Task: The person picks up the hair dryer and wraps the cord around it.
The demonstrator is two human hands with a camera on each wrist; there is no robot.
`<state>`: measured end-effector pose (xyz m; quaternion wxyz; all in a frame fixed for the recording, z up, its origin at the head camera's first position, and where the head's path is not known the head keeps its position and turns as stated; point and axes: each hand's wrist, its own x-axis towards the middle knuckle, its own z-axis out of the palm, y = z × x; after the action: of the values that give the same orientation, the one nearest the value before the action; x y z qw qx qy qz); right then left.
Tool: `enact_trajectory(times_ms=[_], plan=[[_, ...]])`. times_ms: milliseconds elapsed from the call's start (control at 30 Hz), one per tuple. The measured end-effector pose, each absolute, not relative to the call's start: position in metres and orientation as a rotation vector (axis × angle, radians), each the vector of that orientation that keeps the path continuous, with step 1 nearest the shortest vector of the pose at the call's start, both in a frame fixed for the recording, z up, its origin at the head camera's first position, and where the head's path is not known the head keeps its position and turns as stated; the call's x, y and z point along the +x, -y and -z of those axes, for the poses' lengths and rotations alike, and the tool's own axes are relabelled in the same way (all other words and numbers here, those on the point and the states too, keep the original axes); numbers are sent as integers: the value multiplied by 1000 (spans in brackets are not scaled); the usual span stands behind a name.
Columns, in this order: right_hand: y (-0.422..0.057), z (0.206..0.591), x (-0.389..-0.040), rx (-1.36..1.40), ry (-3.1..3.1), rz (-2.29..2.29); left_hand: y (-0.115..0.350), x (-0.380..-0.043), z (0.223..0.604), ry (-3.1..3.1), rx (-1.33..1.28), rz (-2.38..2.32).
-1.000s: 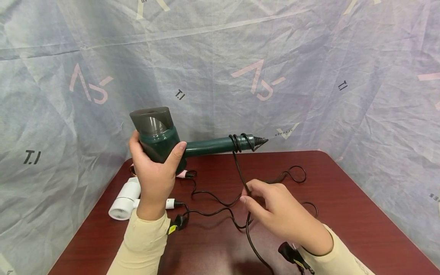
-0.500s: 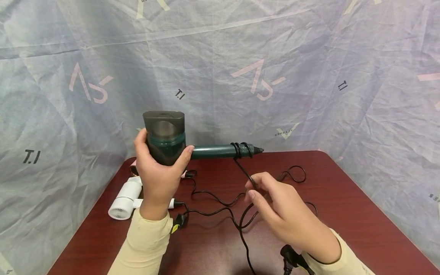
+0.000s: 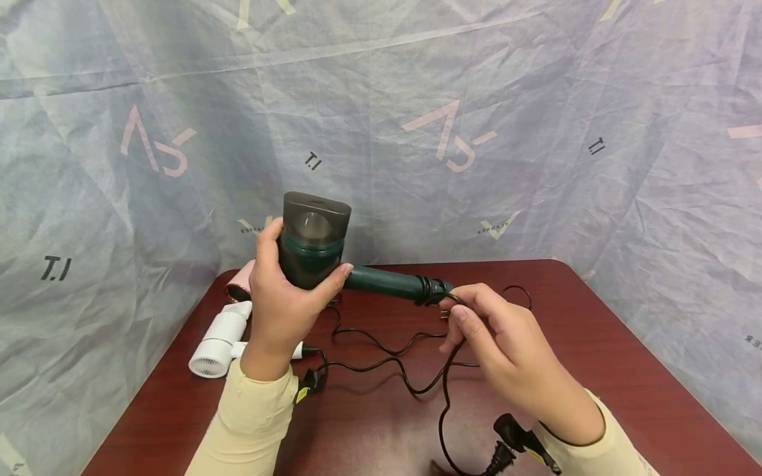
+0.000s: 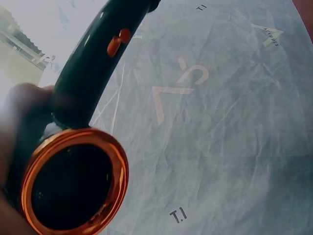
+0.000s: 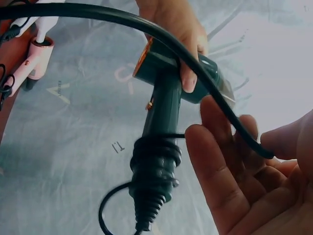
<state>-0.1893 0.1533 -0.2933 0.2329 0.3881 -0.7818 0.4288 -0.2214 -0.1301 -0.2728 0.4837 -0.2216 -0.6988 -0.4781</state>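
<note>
My left hand (image 3: 286,311) grips a dark green hair dryer (image 3: 387,282) round its body, above the table. Its smoky nozzle (image 3: 315,221) points up and its handle reaches right, sloping slightly down. In the left wrist view, the orange ring (image 4: 122,171) at the dryer's rear shows. Black cord is coiled several times round the handle's end, as the right wrist view shows. Close by that end, my right hand (image 3: 518,350) pinches the loose black cord (image 5: 132,20) between thumb and fingers. From there the cord hangs in a curve toward the table's front.
A white hair dryer (image 3: 217,340) lies on the left of the dark red table (image 3: 357,430), with a pink hair dryer (image 3: 241,274) behind it. Black cords (image 3: 369,367) wind across the middle. Grey printed cloth (image 3: 381,132) stands behind the table.
My left hand has carried the hair dryer right, and its handle end has dropped lower. My right hand has moved right and slightly up with the cord, now beside the handle's end.
</note>
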Motion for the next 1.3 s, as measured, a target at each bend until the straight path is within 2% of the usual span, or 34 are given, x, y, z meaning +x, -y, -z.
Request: enact_trajectory(times_ms=[633,1300], plan=[[-164,291,-204,906,2108,-1068,136,-215,267,1759,-767,1252],[-163,300,-220,974,2198,-1224,147,-235,282,1605,-1017,1573]])
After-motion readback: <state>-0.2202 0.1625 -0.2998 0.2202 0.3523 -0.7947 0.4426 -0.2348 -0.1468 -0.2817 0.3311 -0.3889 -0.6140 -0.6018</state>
